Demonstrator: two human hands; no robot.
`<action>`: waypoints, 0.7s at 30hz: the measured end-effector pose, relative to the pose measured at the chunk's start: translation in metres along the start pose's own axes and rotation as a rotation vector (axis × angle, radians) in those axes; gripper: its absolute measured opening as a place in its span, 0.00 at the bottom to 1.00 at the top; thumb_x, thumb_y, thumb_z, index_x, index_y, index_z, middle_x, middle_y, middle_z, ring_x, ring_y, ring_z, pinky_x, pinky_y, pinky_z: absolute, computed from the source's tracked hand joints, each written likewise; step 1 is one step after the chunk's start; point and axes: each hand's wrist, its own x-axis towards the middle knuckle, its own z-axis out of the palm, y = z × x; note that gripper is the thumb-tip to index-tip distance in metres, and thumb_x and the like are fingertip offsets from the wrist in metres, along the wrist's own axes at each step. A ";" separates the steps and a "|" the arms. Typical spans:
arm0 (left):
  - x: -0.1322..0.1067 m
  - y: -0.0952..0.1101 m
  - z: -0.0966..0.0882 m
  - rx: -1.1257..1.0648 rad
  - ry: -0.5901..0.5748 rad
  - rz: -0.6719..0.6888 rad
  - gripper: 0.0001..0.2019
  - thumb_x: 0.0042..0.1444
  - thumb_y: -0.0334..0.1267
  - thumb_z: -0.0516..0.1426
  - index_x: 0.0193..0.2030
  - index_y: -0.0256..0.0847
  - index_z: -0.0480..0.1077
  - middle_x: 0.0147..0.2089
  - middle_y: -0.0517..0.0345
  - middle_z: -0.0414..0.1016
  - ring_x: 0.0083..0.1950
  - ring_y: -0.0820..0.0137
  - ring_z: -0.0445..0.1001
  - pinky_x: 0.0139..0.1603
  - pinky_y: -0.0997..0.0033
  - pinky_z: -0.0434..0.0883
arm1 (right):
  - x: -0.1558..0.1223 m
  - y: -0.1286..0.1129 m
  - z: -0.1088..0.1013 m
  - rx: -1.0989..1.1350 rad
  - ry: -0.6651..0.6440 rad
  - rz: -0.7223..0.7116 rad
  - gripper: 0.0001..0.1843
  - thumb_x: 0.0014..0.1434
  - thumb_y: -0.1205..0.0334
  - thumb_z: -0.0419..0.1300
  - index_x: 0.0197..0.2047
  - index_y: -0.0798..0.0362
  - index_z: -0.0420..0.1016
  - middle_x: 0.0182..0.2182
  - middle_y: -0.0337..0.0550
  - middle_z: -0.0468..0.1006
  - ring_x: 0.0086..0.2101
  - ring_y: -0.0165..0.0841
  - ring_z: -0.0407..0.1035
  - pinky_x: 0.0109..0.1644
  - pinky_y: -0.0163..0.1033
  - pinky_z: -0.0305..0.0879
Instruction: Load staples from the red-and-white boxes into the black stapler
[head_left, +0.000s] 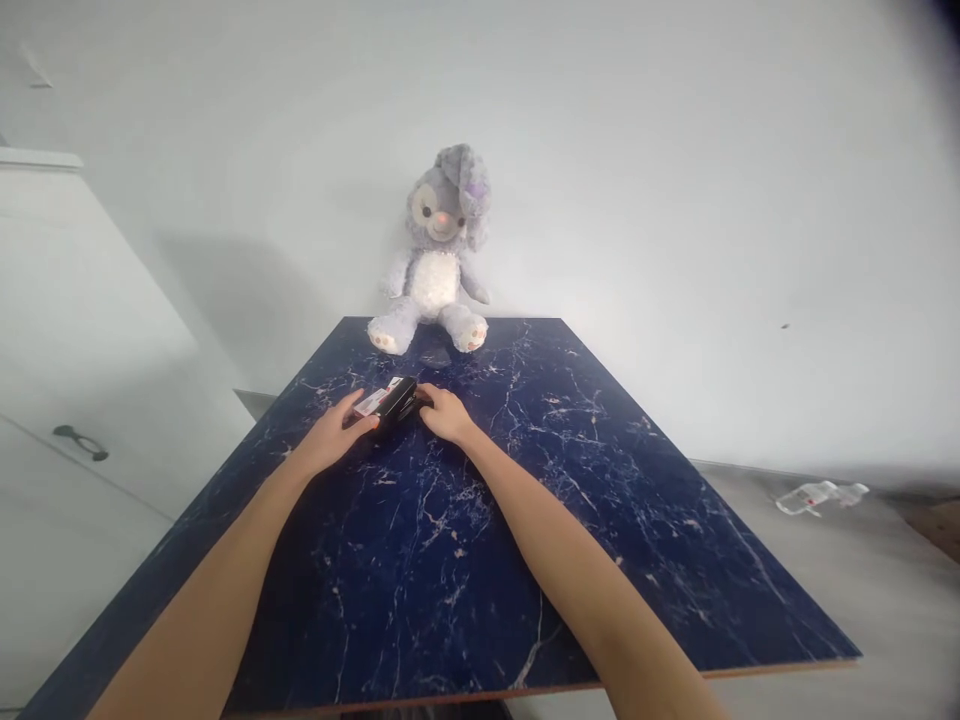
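Note:
Both my arms reach out over a dark blue marble-patterned table (525,520). A small black wallet-like case (396,401) with cards showing at its left end lies on the table between my hands. My left hand (336,432) grips the case's left end, thumb against the cards. My right hand (445,412) is curled against the case's right end. A grey and white plush toy (437,255) sits at the table's far edge, leaning on the wall.
A white wall rises behind the table. A white cabinet with a dark handle (81,442) stands at the left. An empty clear plastic bottle (819,496) lies on the grey floor at the right.

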 end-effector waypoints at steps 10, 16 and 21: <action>-0.008 0.008 0.002 0.006 0.051 -0.018 0.39 0.56 0.60 0.59 0.71 0.45 0.60 0.67 0.44 0.69 0.64 0.52 0.71 0.65 0.53 0.66 | -0.001 -0.002 -0.003 -0.104 0.084 -0.010 0.25 0.55 0.74 0.53 0.56 0.58 0.74 0.57 0.51 0.75 0.58 0.41 0.66 0.67 0.44 0.56; -0.015 0.017 -0.001 -0.032 0.057 -0.044 0.35 0.57 0.58 0.59 0.68 0.46 0.64 0.66 0.46 0.69 0.62 0.53 0.72 0.63 0.53 0.68 | -0.001 -0.001 0.002 -0.175 0.108 0.020 0.22 0.57 0.74 0.53 0.54 0.57 0.74 0.53 0.53 0.75 0.54 0.41 0.67 0.63 0.45 0.59; -0.013 0.013 -0.004 -0.095 0.020 -0.016 0.38 0.54 0.58 0.62 0.69 0.47 0.62 0.67 0.47 0.68 0.61 0.53 0.73 0.63 0.53 0.68 | -0.003 0.001 0.001 -0.226 0.120 -0.005 0.19 0.59 0.71 0.54 0.52 0.55 0.75 0.49 0.53 0.72 0.50 0.42 0.66 0.61 0.44 0.60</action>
